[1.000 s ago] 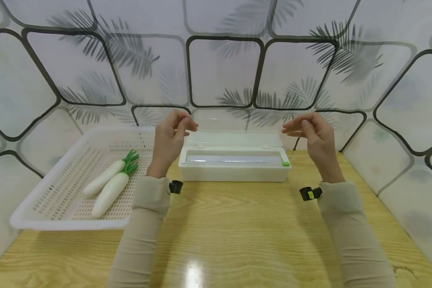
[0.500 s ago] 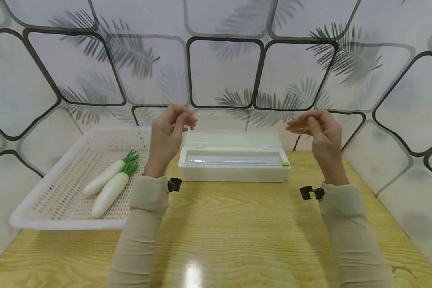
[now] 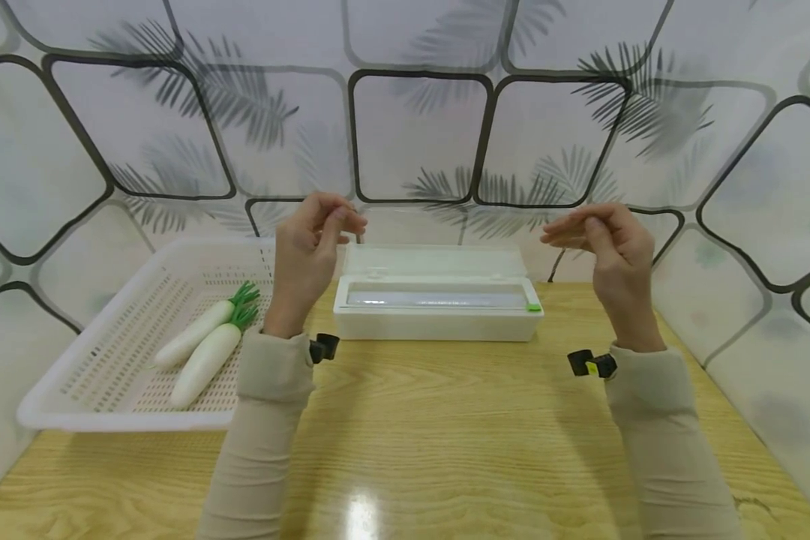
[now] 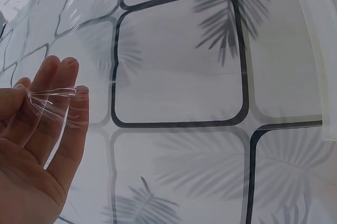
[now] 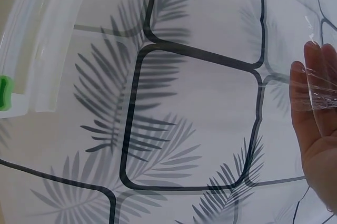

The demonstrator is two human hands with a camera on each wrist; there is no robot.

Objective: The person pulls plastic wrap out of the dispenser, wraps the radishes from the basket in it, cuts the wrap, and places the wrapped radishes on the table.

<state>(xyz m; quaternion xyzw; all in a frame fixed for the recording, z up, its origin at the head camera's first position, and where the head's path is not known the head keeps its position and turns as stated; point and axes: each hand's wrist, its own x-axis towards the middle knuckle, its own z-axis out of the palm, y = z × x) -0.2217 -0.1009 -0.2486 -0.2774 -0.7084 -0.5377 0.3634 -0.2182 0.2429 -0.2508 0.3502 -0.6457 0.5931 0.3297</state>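
Observation:
Clear cling film (image 4: 50,100) is pinched between the thumb and index finger of my left hand (image 3: 300,262), with gathered folds crossing its other fingers. My right hand (image 3: 622,259) holds the film's other side, thumb against the fingers; in the right wrist view wrinkled film (image 5: 321,89) lies over the fingers and the thumb is out of frame. Both hands are raised, one on each side above a white cling film dispenser box (image 3: 439,327). The box's lid (image 3: 435,260) stands up at the back, and a film roll (image 3: 439,299) shows inside.
A white perforated basket (image 3: 108,421) stands at the left, holding two white radishes (image 3: 205,364) with green tops. A green slider (image 3: 533,307) sits at the box's right end. Patterned wall covering (image 3: 418,135) rises behind the wooden table (image 3: 445,442).
My hands have drawn farther apart, the left one going left and slightly up, the right one going right. The box and the radishes have stayed in place.

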